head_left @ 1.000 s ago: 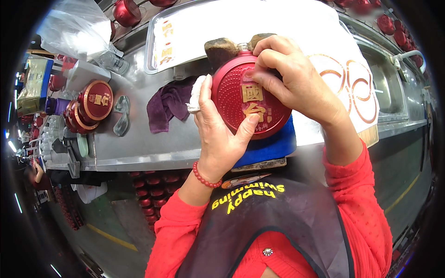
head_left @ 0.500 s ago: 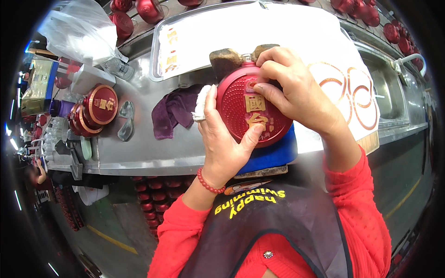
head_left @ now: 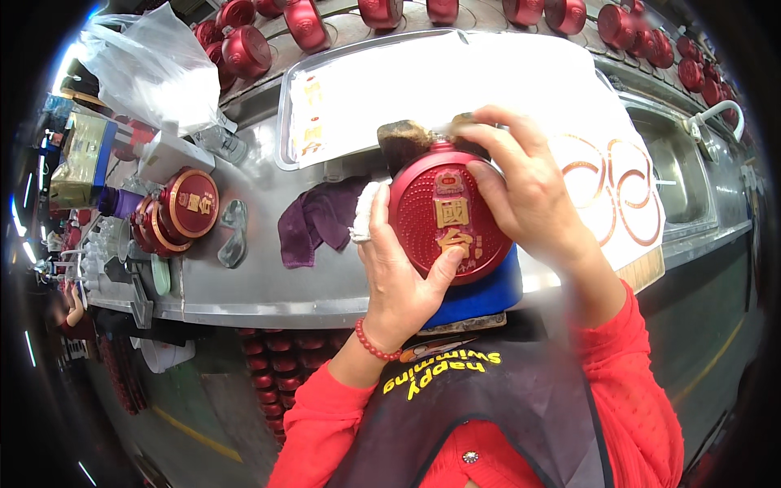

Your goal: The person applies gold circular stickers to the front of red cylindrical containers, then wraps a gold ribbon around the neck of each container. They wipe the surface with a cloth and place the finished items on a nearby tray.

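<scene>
A round, flat red bottle point(head_left: 415, 215) with a dotted face and raised gold characters point(head_left: 452, 213) rests tilted on a blue pad point(head_left: 472, 294), its neck between two dark, worn blocks point(head_left: 403, 140). My left hand point(head_left: 399, 272) grips the bottle's left side, thumb pressed on the lowest gold character; a white wrap point(head_left: 366, 213) covers one finger. Over the upper right of the bottle is my right hand point(head_left: 529, 183), fingers stretched and apart, reaching toward the neck. Its thumb hovers at or touches the bottle's face; which one I cannot tell.
A purple cloth point(head_left: 313, 224) lies left of the bottle, near stacked red-and-gold bottles point(head_left: 194, 203). Behind, white sheets cover a metal tray point(head_left: 286, 122). Copper-coloured rings point(head_left: 634, 195) lie at right, before a sink point(head_left: 679, 154). Many red bottles point(head_left: 378, 12) line the back.
My right thumb and fingers, earlier pinched at the small emblem near the bottle's top, have moved right and spread apart. The left hand keeps its hold. The view has shifted slightly.
</scene>
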A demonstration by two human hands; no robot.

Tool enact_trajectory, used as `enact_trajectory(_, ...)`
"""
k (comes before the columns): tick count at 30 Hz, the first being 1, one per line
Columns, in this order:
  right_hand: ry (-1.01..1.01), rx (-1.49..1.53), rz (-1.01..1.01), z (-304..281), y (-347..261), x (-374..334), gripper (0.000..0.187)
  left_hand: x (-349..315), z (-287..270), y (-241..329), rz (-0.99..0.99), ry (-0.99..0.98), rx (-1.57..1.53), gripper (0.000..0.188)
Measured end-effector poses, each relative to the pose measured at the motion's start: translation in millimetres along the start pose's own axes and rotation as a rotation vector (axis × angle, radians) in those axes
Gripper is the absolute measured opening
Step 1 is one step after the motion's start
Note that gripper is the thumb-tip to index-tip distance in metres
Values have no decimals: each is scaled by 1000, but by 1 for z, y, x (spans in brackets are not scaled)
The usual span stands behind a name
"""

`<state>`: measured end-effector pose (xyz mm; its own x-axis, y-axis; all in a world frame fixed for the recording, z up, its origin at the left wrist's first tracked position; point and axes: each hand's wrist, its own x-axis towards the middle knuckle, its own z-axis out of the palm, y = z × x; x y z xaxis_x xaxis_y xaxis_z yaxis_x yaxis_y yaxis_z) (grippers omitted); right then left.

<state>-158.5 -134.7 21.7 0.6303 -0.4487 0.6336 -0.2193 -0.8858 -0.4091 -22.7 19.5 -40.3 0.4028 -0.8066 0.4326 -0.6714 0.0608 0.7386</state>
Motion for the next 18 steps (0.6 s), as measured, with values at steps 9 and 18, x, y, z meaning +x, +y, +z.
enact_trajectory(9,-191,-17,42,-13,-10,-39,54,54,-9,-12,-72,-9,-174,43)
enact_trajectory(18,-225,-52,33,-15,-1,-32,60,60,-4,-5,-87,-39,-62,48)
